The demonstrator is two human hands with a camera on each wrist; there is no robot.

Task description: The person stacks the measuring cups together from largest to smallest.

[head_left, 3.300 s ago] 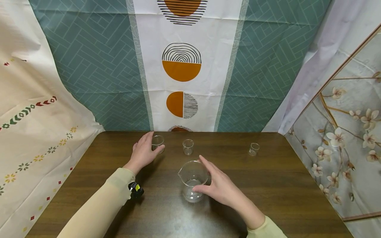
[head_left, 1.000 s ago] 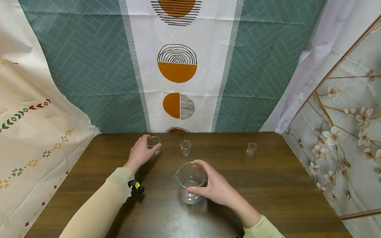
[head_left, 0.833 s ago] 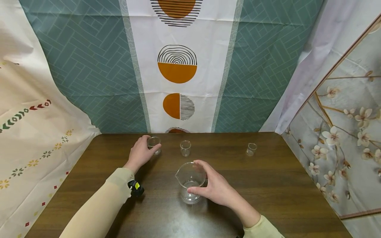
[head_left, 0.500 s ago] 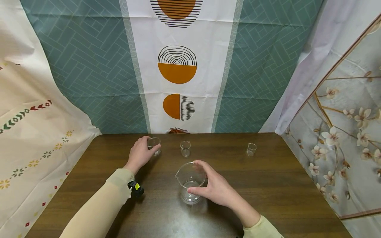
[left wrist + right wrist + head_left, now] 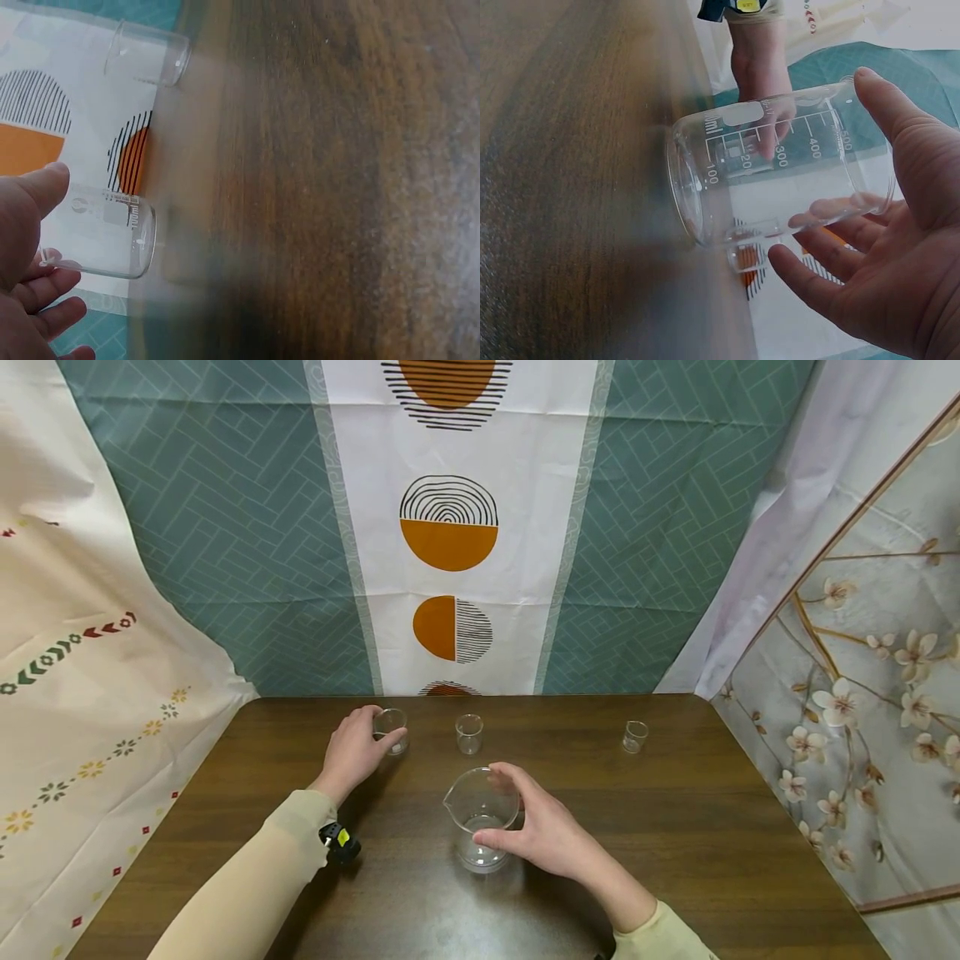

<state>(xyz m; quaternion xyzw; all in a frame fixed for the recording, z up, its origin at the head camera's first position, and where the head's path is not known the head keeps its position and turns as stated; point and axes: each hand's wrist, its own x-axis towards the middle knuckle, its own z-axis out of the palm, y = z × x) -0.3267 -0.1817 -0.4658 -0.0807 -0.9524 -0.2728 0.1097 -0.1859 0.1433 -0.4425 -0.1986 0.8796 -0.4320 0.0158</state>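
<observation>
1. One big beaker stands upright near the middle of the table, spout toward the left. No contents show in it.
2. The right hand curls round the big beaker: thumb on the near side, fingers on the far side, close to the rim. Grip pressure cannot be told.
3. Handling, as judged: stiff, smooth glass; fragile, slippery if damp, fairly light for its bulk. Take hold round the wall below the rim; keep load off the spout.
4. The left hand curls round the left beaker, a smaller one at the back of the table, its thumb and fingers spanning the glass. Pressure, again, cannot be told.
5. Handling, as judged: lighter and easier to tip. Thumb and fingertips on opposite sides of the wall should suffice.
6. Two more small beakers stand untouched along the back: the middle beaker, behind the big beaker, and the right beaker, well apart from it.
7. A teal-and-white curtain hangs behind the table.
</observation>
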